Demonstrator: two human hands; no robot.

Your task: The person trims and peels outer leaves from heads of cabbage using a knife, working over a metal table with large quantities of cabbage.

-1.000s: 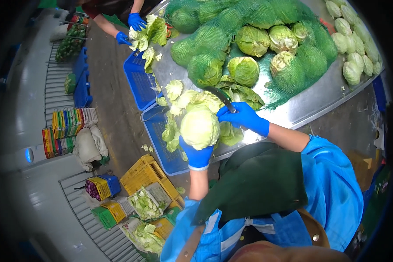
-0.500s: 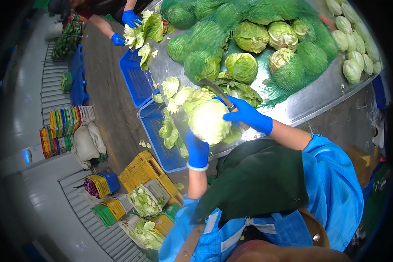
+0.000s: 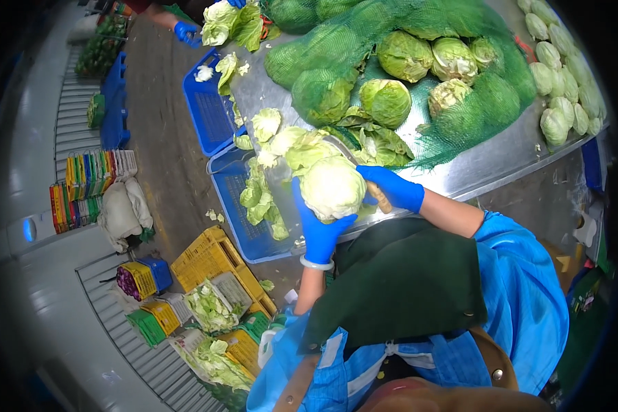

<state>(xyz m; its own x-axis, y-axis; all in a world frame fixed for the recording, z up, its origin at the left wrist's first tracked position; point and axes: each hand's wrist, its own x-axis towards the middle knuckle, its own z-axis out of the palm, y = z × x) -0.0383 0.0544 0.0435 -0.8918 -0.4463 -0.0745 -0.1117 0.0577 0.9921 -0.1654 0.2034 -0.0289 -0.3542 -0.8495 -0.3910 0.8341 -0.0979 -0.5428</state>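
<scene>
At a steel table (image 3: 477, 168), the left hand (image 3: 317, 223) cups a pale, trimmed-looking cabbage (image 3: 332, 188); the right hand (image 3: 395, 189) grips a knife (image 3: 341, 149), blade contact unclear. Leafy cabbages (image 3: 386, 101) remain untrimmed; paler heads (image 3: 555, 127) line the far right.

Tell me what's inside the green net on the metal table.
In the green net, round cabbages show through the mesh; several uncovered heads sit where it gapes. Whatever lies beneath the top ones is covered and cannot be seen.
</scene>
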